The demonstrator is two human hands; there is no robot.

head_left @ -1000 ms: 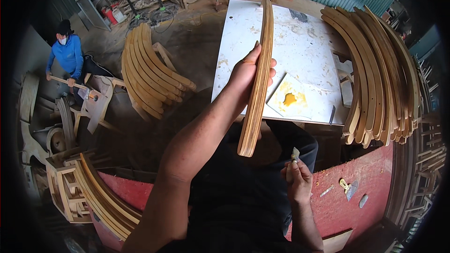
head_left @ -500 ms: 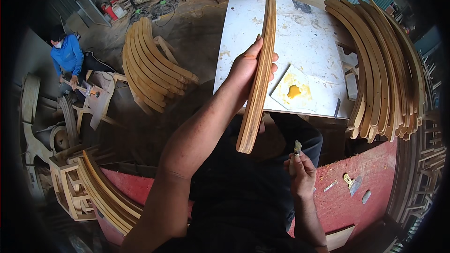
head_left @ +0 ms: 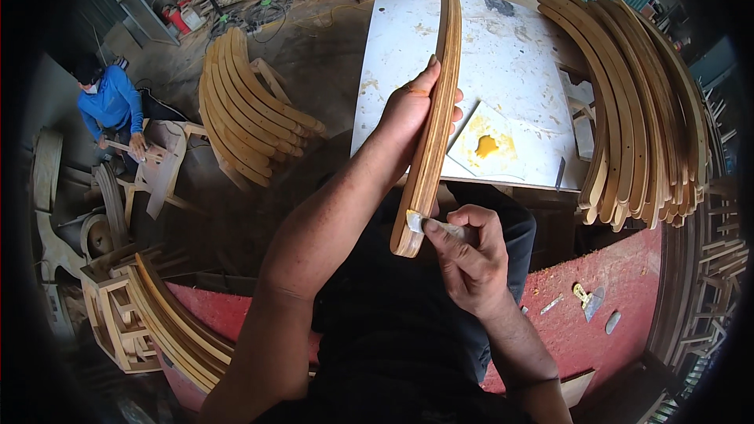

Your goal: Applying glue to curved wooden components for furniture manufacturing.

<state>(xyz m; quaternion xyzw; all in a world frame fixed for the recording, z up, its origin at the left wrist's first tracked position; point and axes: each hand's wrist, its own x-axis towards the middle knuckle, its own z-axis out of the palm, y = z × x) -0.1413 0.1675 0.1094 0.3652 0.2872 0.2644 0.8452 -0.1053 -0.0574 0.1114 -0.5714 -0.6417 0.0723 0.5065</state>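
Observation:
My left hand grips a long curved plywood slat around its middle, holding it edge-up over the near side of a white worktable. My right hand holds a small putty knife whose blade tip touches the slat's near end. A dab of yellow filler lies on a pale square sheet on the table, just right of the slat.
A thick bundle of curved slats lies along the table's right side. Another stack of curved slats stands on the floor to the left. A person in a blue shirt works on wood at far left. A red bench holds small tools.
My right hand has risen from my lap and brought the putty knife up against the slat's near end. The left hand keeps the slat in much the same place.

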